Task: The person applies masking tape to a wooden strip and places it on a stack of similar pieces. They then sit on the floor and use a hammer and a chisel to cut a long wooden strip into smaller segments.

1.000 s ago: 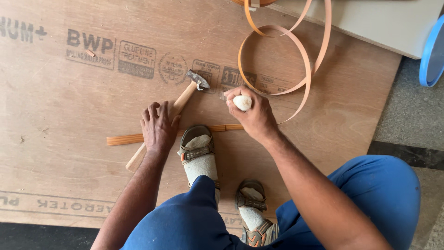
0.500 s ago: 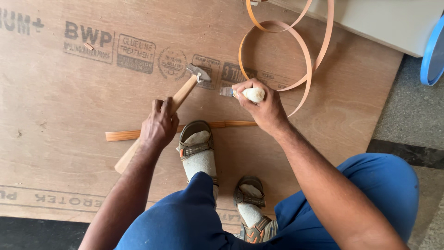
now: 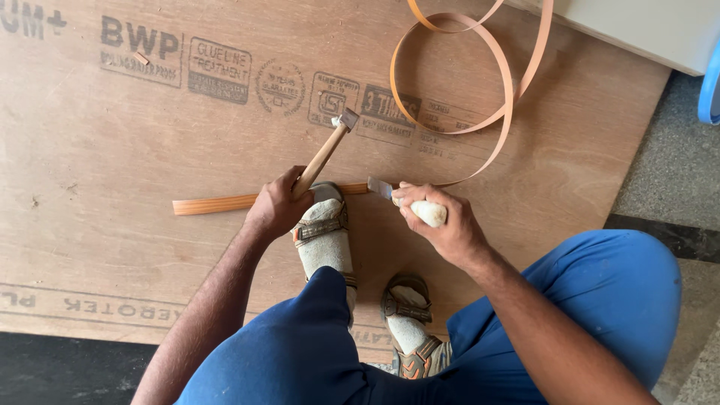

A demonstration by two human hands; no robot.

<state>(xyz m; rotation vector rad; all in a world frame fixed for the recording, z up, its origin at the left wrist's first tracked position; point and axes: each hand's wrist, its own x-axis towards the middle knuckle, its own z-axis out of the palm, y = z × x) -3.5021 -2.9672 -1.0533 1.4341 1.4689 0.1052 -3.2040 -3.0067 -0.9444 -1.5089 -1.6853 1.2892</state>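
Observation:
My left hand (image 3: 276, 210) grips the wooden handle of a small hammer (image 3: 327, 150), whose metal head points up and away over the plywood sheet (image 3: 112, 127). My right hand (image 3: 441, 225) holds a chisel (image 3: 405, 201) by its pale handle, the blade tip touching an orange edge-band strip (image 3: 214, 204). That strip lies flat across the sheet and passes under my sandalled, socked foot (image 3: 324, 232). The strip's free end curls into loops (image 3: 457, 82) farther up the sheet.
My other sandalled foot (image 3: 409, 330) rests near the sheet's front edge. A white panel (image 3: 645, 26) lies at the top right, with a blue rim (image 3: 709, 82) beside it. Grey floor (image 3: 675, 172) lies to the right of the sheet, dark floor below it.
My left hand has slid up the hammer handle and lifted the hammer. My right hand has brought the chisel down to the strip beside my foot.

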